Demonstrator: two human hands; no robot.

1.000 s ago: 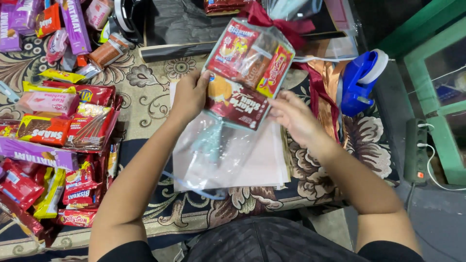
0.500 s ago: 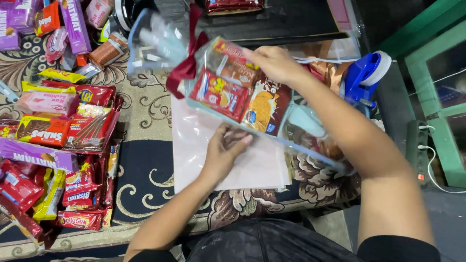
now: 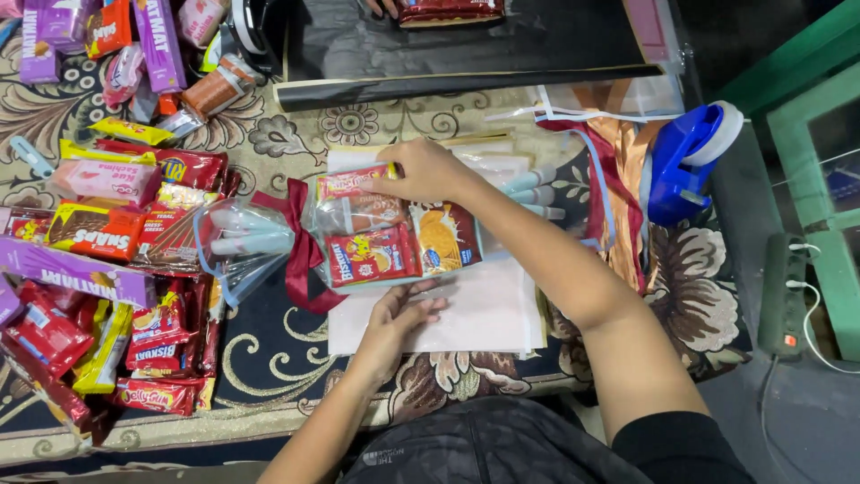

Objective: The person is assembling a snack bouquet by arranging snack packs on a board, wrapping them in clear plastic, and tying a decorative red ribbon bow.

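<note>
Snack-filled clear gift bag [image 3: 376, 233] now lowered flat, right hand [image 3: 425, 170] atop.

A clear, glossy plastic gift bag [image 3: 376, 237] holds shiny foil snack packets and is tied with a dark red satin-looking ribbon [image 3: 300, 255]; it lies on smooth, thin clear plastic sheets [image 3: 484, 314]. Beneath is a woven cloth rug [image 3: 269, 358], matt and patterned, with more glossy foil and plastic snack wrappers [image 3: 107, 233] on it. The blue tape dispenser [image 3: 685, 157] is hard, smooth plastic.
</note>
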